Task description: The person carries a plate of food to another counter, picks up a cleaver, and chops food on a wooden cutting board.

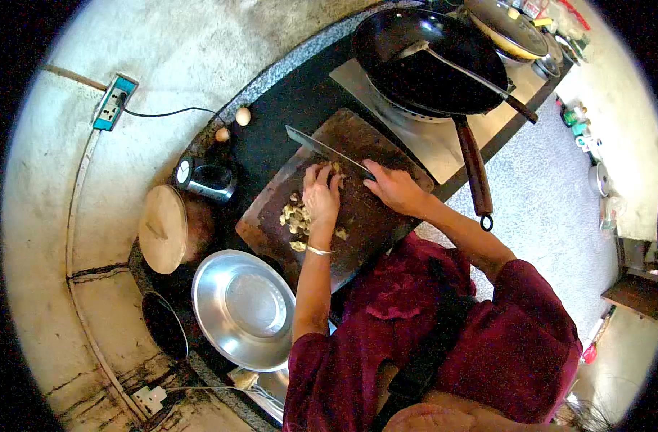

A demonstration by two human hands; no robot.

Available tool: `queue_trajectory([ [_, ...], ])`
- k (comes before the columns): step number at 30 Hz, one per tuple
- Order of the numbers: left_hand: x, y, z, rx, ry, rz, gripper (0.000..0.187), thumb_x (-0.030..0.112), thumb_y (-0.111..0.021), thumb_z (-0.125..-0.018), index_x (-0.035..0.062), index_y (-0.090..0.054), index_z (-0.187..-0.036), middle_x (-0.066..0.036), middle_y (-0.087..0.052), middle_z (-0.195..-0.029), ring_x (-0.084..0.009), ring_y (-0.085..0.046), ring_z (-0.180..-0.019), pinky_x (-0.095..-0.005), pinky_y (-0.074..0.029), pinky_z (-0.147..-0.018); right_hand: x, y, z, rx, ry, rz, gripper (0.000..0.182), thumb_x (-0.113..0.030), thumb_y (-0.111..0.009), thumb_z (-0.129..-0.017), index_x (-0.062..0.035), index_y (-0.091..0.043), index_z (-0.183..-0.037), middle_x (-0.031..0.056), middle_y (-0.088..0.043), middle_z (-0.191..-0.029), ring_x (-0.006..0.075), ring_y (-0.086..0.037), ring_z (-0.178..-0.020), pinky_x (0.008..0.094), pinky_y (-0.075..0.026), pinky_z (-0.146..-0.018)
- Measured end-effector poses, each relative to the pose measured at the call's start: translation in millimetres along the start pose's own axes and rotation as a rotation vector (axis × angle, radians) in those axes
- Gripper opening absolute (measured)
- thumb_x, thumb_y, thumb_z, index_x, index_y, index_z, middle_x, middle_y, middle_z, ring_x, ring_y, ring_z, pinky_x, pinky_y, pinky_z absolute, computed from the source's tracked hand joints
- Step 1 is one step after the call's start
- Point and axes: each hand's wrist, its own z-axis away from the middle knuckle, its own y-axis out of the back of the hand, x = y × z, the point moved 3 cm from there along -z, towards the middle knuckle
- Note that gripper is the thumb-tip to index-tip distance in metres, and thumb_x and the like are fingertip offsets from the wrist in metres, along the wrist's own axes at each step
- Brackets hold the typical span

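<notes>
Chopping on the cutting board (358,216), mid-counter.
My right hand (394,189) is closed around the knife (322,147) handle; my left hand (320,196) pins the pale pieces (294,216), fingertips curled (best kept behind the blade).

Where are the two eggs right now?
In the head view, the two eggs lie on the dark counter by the wall, beyond the cutting board, left of the wok.

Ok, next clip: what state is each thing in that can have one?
left hand: pressed on the food, fingers curled
right hand: closed on the knife handle
knife: blade over the cutting board
pale food pieces: partly chopped
wok: on the stove, ladle inside
steel plate: empty
two eggs: whole
</notes>
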Motion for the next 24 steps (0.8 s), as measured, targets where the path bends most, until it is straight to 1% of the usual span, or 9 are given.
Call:
queue_trajectory([
  [2, 2, -2, 1, 0.016, 0.017, -0.013, 0.025, 0.013, -0.068, -0.072, 0.0043, -0.061, -0.095, -0.015, -0.056, -0.103, -0.034, -0.055, -0.093, -0.0395, -0.046, -0.078, -1, -1, 1, 0.052, 0.061, -0.003, 0.041, -0.025, -0.052, -0.086, -0.0032, -0.039, -0.118, 0.0234, -0.06, -0.091, 0.0409, -0.059, -0.076, 0.0476, -0.049, -0.064],
  [5, -3, 0, -2, 0.088, 0.037, 0.048, 0.024, 0.011, -0.069, -0.07, 0.0041, -0.06, -0.092, -0.014, -0.057, -0.1, -0.0331, -0.056, -0.09, -0.0388, -0.046, -0.077, -9, -2, -5, -0.027, 0.011, 0.028, 0.04, -0.025, -0.053, -0.086, -0.0033, -0.039, -0.117, 0.0224, -0.06, -0.093, 0.0402, -0.06, -0.076, 0.0471, -0.05, -0.062],
  [7, -2, -2, -1, 0.101, 0.004, 0.024, 0.025, 0.009, -0.07, -0.068, 0.0036, -0.059, -0.091, -0.015, -0.057, -0.097, -0.0326, -0.056, -0.089, -0.0383, -0.046, -0.076, -18, 6, -6, -0.01, 0.014, 0.03, 0.044, -0.021, -0.055, -0.085, -0.0024, -0.038, -0.121, 0.0259, -0.058, -0.098, 0.0415, -0.059, -0.079, 0.0461, -0.049, -0.068],
  [8, -4, -5, 0, 0.045, 0.068, 0.054, 0.025, 0.011, -0.069, -0.07, 0.0033, -0.059, -0.092, -0.013, -0.056, -0.101, -0.0324, -0.054, -0.093, -0.04, -0.045, -0.077, -21, 9, -7, -0.018, 0.01, 0.034, 0.044, -0.021, -0.055, -0.085, -0.0024, -0.038, -0.121, 0.0259, -0.058, -0.098, 0.0415, -0.059, -0.079, 0.0461, -0.049, -0.068],
  [10, -2, -6, 2, 0.071, 0.051, 0.034, 0.025, 0.01, -0.07, -0.069, 0.0028, -0.06, -0.091, -0.014, -0.057, -0.099, -0.0326, -0.055, -0.091, -0.0394, -0.045, -0.077, -30, 15, -11, 0.114, 0.11, 0.09, 0.041, -0.025, -0.053, -0.085, -0.0031, -0.038, -0.116, 0.0213, -0.061, -0.09, 0.0397, -0.06, -0.07, 0.047, -0.05, -0.057],
  [11, -3, -3, 1, 0.104, 0.022, 0.003, 0.025, 0.009, -0.07, -0.067, 0.0024, -0.06, -0.09, -0.015, -0.057, -0.097, -0.0327, -0.056, -0.09, -0.0387, -0.046, -0.076, -26, 10, -13, 0.112, 0.115, 0.086, 0.041, -0.025, -0.053, -0.085, -0.0031, -0.038, -0.116, 0.0213, -0.061, -0.09, 0.0397, -0.06, -0.07, 0.047, -0.05, -0.057],
  [14, -8, -5, 0, 0.116, 0.015, 0.026, 0.023, 0.01, -0.071, -0.067, 0.0018, -0.061, -0.086, -0.015, -0.058, -0.096, -0.0328, -0.056, -0.089, -0.039, -0.046, -0.077, -6, -13, -15, 0.022, 0.034, 0.123, 0.037, -0.025, -0.052, -0.086, -0.0024, -0.038, -0.113, 0.0209, -0.062, -0.08, 0.039, -0.06, -0.066, 0.0464, -0.05, -0.055],
  [16, -9, -9, 1, 0.112, 0.03, 0.034, 0.021, 0.011, -0.071, -0.067, 0.0019, -0.062, -0.083, -0.015, -0.059, -0.095, -0.0333, -0.056, -0.09, -0.039, -0.046, -0.078, 6, -22, -16, -0.19, -0.001, 0.172, 0.033, -0.025, -0.051, -0.086, -0.0019, -0.04, -0.106, 0.0207, -0.061, -0.072, 0.0378, -0.06, -0.064, 0.0462, -0.05, -0.055],
  [24, -7, -6, 0, 0.093, 0.035, 0.083, 0.02, 0.009, -0.071, -0.067, 0.0034, -0.06, -0.082, -0.014, -0.058, -0.095, -0.0331, -0.055, -0.09, -0.0395, -0.044, -0.079, -9, 1, -20, -0.067, 0.026, 0.183, 0.029, -0.026, -0.05, -0.087, -0.0013, -0.04, -0.099, 0.0218, -0.06, -0.071, 0.0382, -0.06, -0.064, 0.0467, -0.049, -0.055],
])
